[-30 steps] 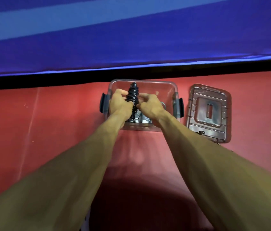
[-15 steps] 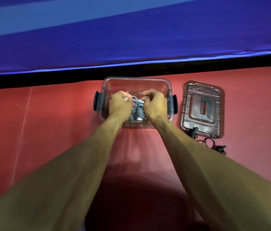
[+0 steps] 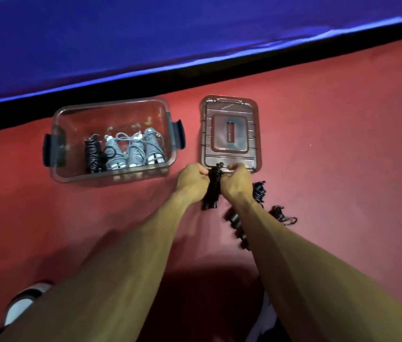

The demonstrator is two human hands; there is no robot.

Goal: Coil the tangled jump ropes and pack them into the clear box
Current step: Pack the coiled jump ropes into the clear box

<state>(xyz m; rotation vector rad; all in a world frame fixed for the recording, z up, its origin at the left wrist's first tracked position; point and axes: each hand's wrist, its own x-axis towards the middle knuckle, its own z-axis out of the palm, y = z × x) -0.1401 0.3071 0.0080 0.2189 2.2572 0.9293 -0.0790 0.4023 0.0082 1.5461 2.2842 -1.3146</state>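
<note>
A black jump rope, wound into a tight upright bundle (image 3: 213, 187), is sitting between both hands just off the near edge of the lid, at about the 3 o'clock side of the box. The left hand (image 3: 192, 182) is curling its fingers round the bundle's left flank, and the right hand (image 3: 236, 185) is gripping the right flank, thumb pinching near the top loop. The cord looks light, limp and springy, so it will likely try to unwind; holding it across the wrapped middle, not by a loose end, seems the safest way to carry it.

At 5 o'clock from the bundle, more loose black rope (image 3: 259, 191) is lying on the floor beside the right forearm, with a further tangled piece (image 3: 281, 215) beyond it; these appear not yet coiled.

At 9 o'clock, the clear rectangular plastic box with dark side latches (image 3: 56, 154) is holding one black coiled bundle (image 3: 93, 156) and three grey coiled bundles (image 3: 133, 154), standing side by side along its near half. The clear ribbed lid (image 3: 230, 134) is lying flat on the red floor mat (image 3: 343, 144). A blue padded edge (image 3: 195, 33) is running across at 12 o'clock.
</note>
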